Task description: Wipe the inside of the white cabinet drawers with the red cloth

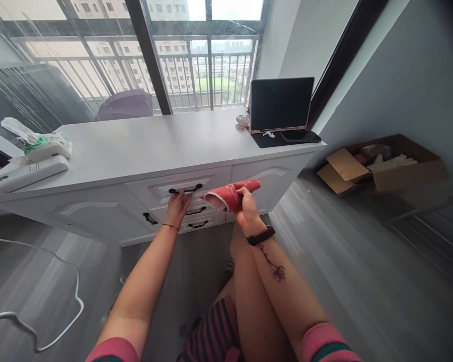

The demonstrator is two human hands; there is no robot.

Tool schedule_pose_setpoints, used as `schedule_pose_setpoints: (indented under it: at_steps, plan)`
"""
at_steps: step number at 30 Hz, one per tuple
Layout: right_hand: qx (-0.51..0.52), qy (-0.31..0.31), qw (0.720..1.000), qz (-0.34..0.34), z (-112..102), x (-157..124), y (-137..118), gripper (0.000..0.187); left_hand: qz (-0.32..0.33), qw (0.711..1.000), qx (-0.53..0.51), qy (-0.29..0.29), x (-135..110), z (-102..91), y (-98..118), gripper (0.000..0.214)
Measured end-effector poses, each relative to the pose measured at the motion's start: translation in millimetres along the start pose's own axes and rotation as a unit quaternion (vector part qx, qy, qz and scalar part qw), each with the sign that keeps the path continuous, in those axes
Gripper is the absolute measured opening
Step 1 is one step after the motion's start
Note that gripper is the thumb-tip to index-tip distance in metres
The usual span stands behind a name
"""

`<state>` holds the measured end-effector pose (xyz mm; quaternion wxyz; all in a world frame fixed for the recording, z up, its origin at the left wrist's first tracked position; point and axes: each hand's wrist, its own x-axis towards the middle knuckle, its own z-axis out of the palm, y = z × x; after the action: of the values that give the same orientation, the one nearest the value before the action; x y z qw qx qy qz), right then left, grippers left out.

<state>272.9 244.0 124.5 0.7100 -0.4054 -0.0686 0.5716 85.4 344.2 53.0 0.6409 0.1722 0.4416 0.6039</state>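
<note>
At the top drawer of the white cabinet (181,143), my left hand (178,206) has its fingers closed at the black drawer handle (192,188). The drawer front looks flush with the cabinet. My right hand (247,208) grips a red, rolled-up cloth (232,195) with a pale pattern. One end of the roll faces left and shows a lighter inside; it is held in front of the cabinet, right of the handles. Below are a second handle (196,211) and a third handle (198,224).
On the cabinet top stand a dark-screened monitor (282,104), a small white figurine (242,121), a tissue pack (47,146) and a long white box (32,174). An open cardboard box (411,173) sits on the floor at right. A white cable (77,286) lies at left.
</note>
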Motion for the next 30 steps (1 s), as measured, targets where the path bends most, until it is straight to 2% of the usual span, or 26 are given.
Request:
schedule_pose_setpoints:
  at_steps: [2,5,7,9,11,14,16,18,21,23,26,30]
  plan:
    - [-0.042,-0.027,0.999,0.016,5,-9,9,0.008,-0.014,1.0,0.007,-0.002,-2,1.2,2,0.02]
    - [-0.087,-0.075,0.993,0.043,10,-27,25,0.017,-0.101,0.994,0.022,-0.019,-18,-0.3,5,0.016]
    - [-0.119,-0.123,0.984,0.058,11,-40,34,0.025,-0.194,0.978,0.023,-0.077,-41,-8.7,4,0.027]
    - [-0.155,-0.176,0.97,0.069,7,-53,41,0.03,-0.283,0.943,0.002,-0.177,-75,-26.5,0,0.047]
    - [-0.194,-0.228,0.951,0.076,0,-65,48,0.029,-0.302,0.925,-0.034,-0.231,-113,-53.6,-5,0.057]
    - [-0.268,-0.286,0.915,0.093,-11,-85,66,0.027,-0.256,0.937,-0.072,-0.227,-166,-103.9,-12,0.062]
    - [-0.326,-0.305,0.888,0.108,-17,-99,84,0.027,-0.219,0.958,-0.08,-0.166,-192,-137.0,-15,0.045]
    - [-0.392,-0.325,0.854,0.103,-22,-115,104,0.028,-0.182,0.978,-0.054,-0.084,-211,-166.3,-17,0.038]
    - [-0.471,-0.36,0.802,0.074,-29,-141,134,0.027,-0.12,0.992,0.025,0.01,-231,-200.2,-15,0.049]
    - [-0.481,-0.376,0.789,0.062,-34,-158,150,0.034,-0.085,0.992,0.077,0.045,-241,-215.2,-11,0.056]
    - [-0.474,-0.369,0.798,0.049,-43,-179,166,0.046,-0.051,0.985,0.146,0.077,-254,-225.3,-5,0.057]
    - [-0.491,-0.319,0.81,0.015,-52,-194,170,0.034,0.006,0.969,0.242,0.052,-266,-218.9,-5,0.056]
